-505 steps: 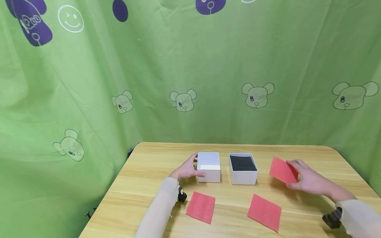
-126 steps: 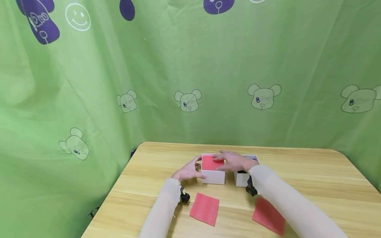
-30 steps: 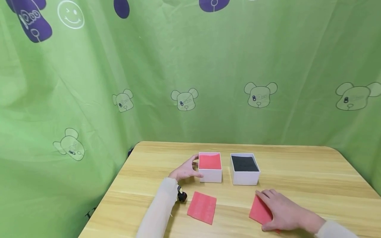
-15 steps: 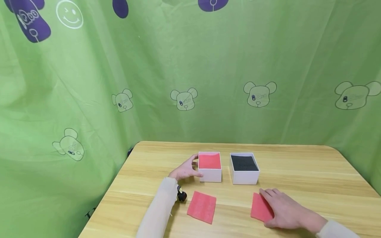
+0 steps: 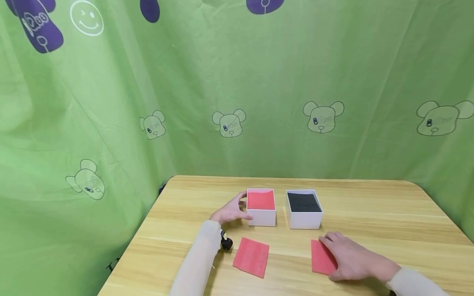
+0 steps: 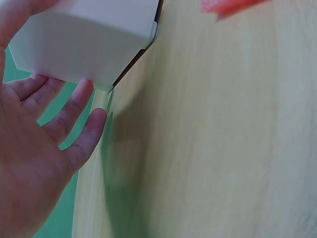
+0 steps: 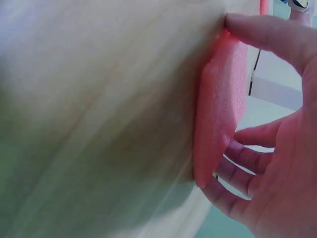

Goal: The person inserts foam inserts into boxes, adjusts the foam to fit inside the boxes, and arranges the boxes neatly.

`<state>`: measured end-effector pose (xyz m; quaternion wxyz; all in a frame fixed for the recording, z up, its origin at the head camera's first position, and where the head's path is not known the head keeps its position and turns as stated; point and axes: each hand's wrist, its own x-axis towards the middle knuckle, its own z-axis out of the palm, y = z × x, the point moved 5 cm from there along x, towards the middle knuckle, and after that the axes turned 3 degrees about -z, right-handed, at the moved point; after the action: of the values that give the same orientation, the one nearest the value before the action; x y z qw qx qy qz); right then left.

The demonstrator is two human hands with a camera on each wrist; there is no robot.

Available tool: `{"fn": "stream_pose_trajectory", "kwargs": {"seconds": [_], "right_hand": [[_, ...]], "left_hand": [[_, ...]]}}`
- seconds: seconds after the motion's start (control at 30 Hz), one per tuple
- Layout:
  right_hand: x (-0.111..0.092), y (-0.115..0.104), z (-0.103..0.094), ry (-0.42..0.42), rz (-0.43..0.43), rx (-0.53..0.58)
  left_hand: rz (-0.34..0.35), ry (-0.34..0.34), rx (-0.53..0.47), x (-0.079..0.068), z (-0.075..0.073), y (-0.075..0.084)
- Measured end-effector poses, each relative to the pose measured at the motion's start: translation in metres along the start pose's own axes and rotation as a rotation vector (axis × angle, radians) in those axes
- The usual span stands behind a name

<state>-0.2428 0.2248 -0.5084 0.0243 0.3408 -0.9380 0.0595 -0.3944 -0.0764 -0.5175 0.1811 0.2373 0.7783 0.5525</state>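
Note:
A white box (image 5: 262,218) holds a red foam sheet (image 5: 261,200) sunk a little below its rim. My left hand (image 5: 231,210) grips this box at its left side, thumb on the front face and fingers toward the back. In the left wrist view, several fingertips touch the box wall. At the right, my right hand (image 5: 349,257) holds another red foam sheet (image 5: 321,258) by opposite edges, between thumb and fingers. The right wrist view shows that foam sheet (image 7: 220,106) at the wooden surface. The palm partly hides the sheet in the head view.
A second white box (image 5: 305,221) with a black foam piece (image 5: 303,202) inside stands right of the first. Another red foam sheet (image 5: 252,257) lies flat in front of the left box. The wooden table (image 5: 370,205) meets a green curtain (image 5: 274,152) behind.
Over the longer span, a red sheet went into the left box. In the last second, my right hand turned the near-right sheet slightly and shifted it a little. The left hand stayed.

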Motion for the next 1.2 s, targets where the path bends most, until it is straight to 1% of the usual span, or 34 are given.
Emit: {"fn": "stream_pose_trajectory", "kwargs": {"seconds": [0.13, 0.37, 0.5, 0.63, 0.73, 0.77, 0.87, 0.97, 1.0, 1.2], "right_hand": [[0.003, -0.003, 0.0, -0.005, -0.038, -0.007], [0.006, -0.01, -0.008, 0.083, -0.076, -0.051], [0.011, -0.016, -0.017, 0.1, -0.084, -0.051], [0.017, -0.021, -0.027, 0.114, -0.089, -0.046], [0.022, -0.025, -0.037, 0.138, -0.098, -0.024], [0.025, -0.027, -0.04, 0.146, -0.105, -0.016], [0.032, -0.034, -0.053, 0.162, -0.113, 0.019], [0.039, -0.039, -0.066, 0.168, -0.112, 0.045], [0.042, -0.04, -0.07, 0.169, -0.111, 0.05], [0.063, -0.039, -0.088, 0.198, -0.118, 0.068]], "left_hand": [[0.006, -0.002, -0.003, 0.0, 0.0, 0.001], [-0.011, 0.005, 0.005, -0.001, 0.0, 0.0], [-0.011, 0.01, 0.007, -0.001, -0.001, 0.0], [-0.018, 0.015, 0.02, 0.0, -0.001, -0.001], [-0.006, 0.011, 0.02, -0.001, -0.001, -0.001], [-0.007, 0.003, 0.015, -0.003, -0.001, 0.003], [-0.008, 0.004, 0.013, -0.003, -0.001, 0.004], [-0.024, 0.005, 0.006, -0.003, -0.001, 0.004], [-0.024, 0.01, 0.006, -0.001, -0.001, 0.0], [-0.019, 0.004, -0.003, 0.001, -0.001, -0.001]]}}
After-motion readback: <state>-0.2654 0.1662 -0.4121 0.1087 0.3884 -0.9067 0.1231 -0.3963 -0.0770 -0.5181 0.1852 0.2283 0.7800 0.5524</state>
